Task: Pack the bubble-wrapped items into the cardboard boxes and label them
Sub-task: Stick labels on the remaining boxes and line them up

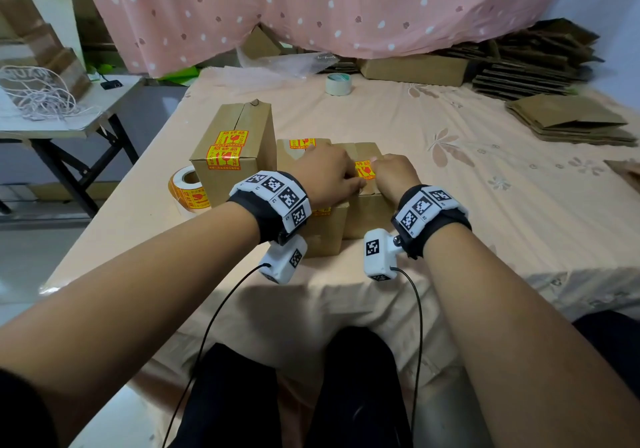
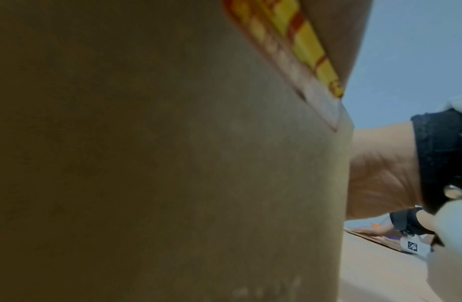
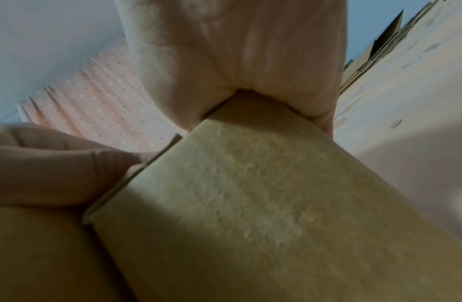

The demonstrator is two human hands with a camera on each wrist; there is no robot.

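Note:
Three closed cardboard boxes stand on the table. The tall box [image 1: 232, 149] at the left carries two yellow-and-red fragile labels. The middle box [image 1: 323, 232] has labels on its top and front. On top of the right box [image 1: 367, 212] lies a yellow label [image 1: 365, 169]. My left hand [image 1: 329, 173] reaches across the middle box and presses its fingers on that label. My right hand [image 1: 393, 173] rests on the right box at the label's right edge, knuckles up, fingertips hidden. In the right wrist view its palm [image 3: 237, 51] sits on the box corner [image 3: 250, 183].
A label roll [image 1: 188, 189] lies left of the tall box. A tape roll [image 1: 338, 84] and bubble wrap [image 1: 284, 63] sit at the back. Flat cardboard stacks [image 1: 568, 118] fill the right side. Another person's hand [image 2: 375, 230] rests far right.

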